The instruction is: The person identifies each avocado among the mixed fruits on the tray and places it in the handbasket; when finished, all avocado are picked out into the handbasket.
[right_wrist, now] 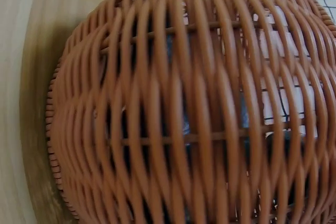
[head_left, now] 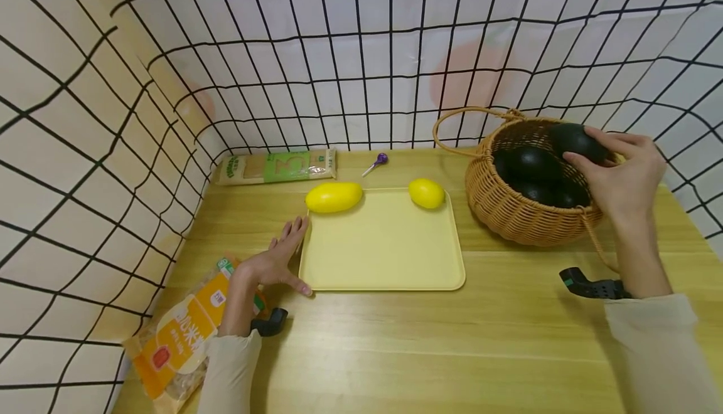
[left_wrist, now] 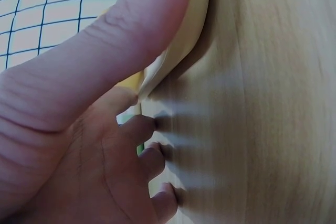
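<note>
A wicker basket (head_left: pixel 522 219) with several dark avocados (head_left: pixel 530 164) in it stands at the right of the head view. Over its right rim my right hand (head_left: pixel 627 172) grips one dark green avocado (head_left: pixel 576 142) between thumb and fingers. In the right wrist view the basket's woven side (right_wrist: pixel 178 98) fills most of the picture, and that hand is not visible. My left hand (head_left: pixel 277 263) is spread at the left edge of a pale yellow tray (head_left: pixel 381 244), its thumb at the near corner. The left wrist view shows the thumb (left_wrist: pixel 121 40) against the tray's side.
A yellow mango (head_left: pixel 334 197) and a lemon (head_left: pixel 426 194) lie on the tray's far edge. Behind are a noodle packet (head_left: pixel 277 167) and a purple lollipop (head_left: pixel 381 159). An orange food bag (head_left: pixel 192 326) lies under the left forearm. Black wire grid (head_left: pixel 390 56) borders the table.
</note>
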